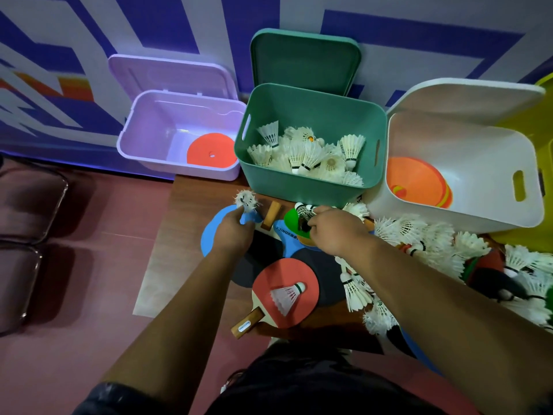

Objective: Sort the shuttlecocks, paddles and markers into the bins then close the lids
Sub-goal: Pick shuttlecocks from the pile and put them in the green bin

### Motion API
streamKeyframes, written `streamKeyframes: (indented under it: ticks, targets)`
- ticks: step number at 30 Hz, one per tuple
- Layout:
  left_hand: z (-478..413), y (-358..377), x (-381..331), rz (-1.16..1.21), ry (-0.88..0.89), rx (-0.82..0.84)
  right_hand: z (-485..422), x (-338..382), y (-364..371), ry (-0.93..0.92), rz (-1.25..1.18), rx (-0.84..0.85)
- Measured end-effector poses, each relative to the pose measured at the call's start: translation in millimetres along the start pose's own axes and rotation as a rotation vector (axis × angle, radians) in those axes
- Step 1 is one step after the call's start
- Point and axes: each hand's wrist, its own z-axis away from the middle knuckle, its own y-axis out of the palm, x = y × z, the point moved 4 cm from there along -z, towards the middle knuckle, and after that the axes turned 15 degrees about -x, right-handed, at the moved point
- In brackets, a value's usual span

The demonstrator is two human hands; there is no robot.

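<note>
Three open bins stand at the back of a low table. The purple bin [143,127] holds one red paddle. The green bin [299,187] is filled with several white shuttlecocks [311,157]. The white bin [478,151] holds orange marker discs [416,181]. My left hand [232,232] pinches a frayed shuttlecock [245,200] just in front of the green bin. My right hand [335,232] grips a dark-corked shuttlecock [303,212] over a green disc [291,220]. A red paddle [284,295] with a shuttlecock on it lies near me.
More paddles, blue [209,235] and black [326,274], lie stacked under my hands. A heap of shuttlecocks [434,244] spreads across the table's right side. All three lids lean open against the patterned wall. Dark chair seats [27,211] stand at the left on the reddish floor.
</note>
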Motion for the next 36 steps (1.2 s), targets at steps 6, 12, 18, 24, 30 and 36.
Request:
streamKeyframes:
  ticks: [6, 12, 18, 24, 30, 36]
  targets:
    - [-8.0, -16.7, 8.9, 0.082, -0.011, -0.106, -9.8, 4.7, 8.3, 0.019, 0.114, 0.023]
    - [0.7, -30.2, 0.7, 0.208, 0.078, -0.187, -3.6, 11.7, -6.3, 0.034, -0.040, -0.112]
    - [24.4, -48.9, -36.3, 0.415, 0.253, -0.167, 27.5, 10.7, -43.0, 0.013, -0.387, -0.385]
    - [37.3, -71.7, -93.1, 0.570, 0.340, -0.150, 46.6, -9.8, -97.6, 0.248, -0.682, -0.582]
    - [32.7, -85.4, -137.2, 0.629, 0.365, -0.131, 40.5, -37.6, -138.3, 0.386, -0.834, -0.709]
    - [25.4, -96.9, -173.5, 0.619, 0.430, -0.172, 21.0, -46.2, -175.6, 0.411, -0.885, -0.813]
